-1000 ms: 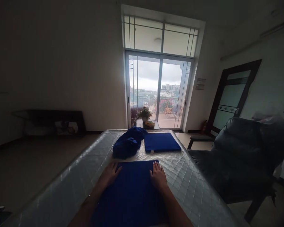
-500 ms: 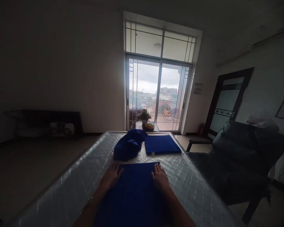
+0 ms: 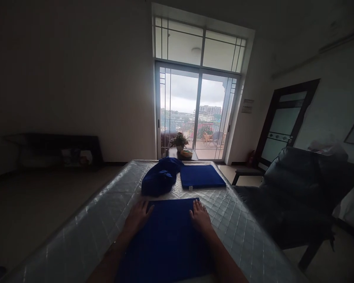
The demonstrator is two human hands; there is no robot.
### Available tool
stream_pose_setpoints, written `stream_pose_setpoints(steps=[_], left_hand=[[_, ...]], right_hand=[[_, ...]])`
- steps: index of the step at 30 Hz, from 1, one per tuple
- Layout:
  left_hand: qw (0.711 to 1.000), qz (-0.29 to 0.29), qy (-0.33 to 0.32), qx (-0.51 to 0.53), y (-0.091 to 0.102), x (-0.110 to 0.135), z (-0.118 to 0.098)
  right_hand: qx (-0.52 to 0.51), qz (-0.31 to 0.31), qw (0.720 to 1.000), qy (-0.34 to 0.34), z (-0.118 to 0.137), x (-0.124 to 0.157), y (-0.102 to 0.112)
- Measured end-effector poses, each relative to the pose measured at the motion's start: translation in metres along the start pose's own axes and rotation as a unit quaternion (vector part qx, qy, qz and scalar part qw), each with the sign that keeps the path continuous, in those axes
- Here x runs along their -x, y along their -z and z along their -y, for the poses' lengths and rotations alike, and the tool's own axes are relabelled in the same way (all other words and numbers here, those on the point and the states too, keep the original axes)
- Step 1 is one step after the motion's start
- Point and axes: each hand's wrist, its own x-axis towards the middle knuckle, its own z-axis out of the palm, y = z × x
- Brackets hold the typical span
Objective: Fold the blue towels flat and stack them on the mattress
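A flat piece of dark blue cloth (image 3: pixel 168 239) lies on the silvery quilted table cover (image 3: pixel 242 232), close in front of me. On its far left corner rests my left hand (image 3: pixel 137 216), fingers stretched out and thumb apart. My right hand (image 3: pixel 200 216) lies flat along the far right corner, its fingers pointing away from me. Beyond the cloth sits a crumpled blue cloth heap (image 3: pixel 159 177). To the right of that heap is a neatly folded blue cloth (image 3: pixel 203 176) with a small white tag on its near edge.
A dark armchair (image 3: pixel 292 196) stands right of the table. Past the far end are a small table with a potted plant (image 3: pixel 179 140) and a glass sliding door (image 3: pixel 194 114). A low dark shelf unit (image 3: pixel 59 151) is by the left wall.
The view has tilted slightly, so the table and cloths sit a little higher in the picture. Both hands stay on the far corners of the near cloth, nearly unmoved.
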Motion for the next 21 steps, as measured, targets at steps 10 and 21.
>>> stream_pose_setpoints(steps=[10, 21], left_hand=[[0.985, -0.023, -0.146, 0.088, 0.023, 0.012, -0.095], [0.963, 0.099, -0.172, 0.18, -0.01, 0.018, -0.183]], right_hand=[[0.0, 0.007, 1.0, 0.011, 0.0, 0.005, -0.004], [0.041, 0.013, 0.999, 0.021, -0.006, 0.004, -0.008]])
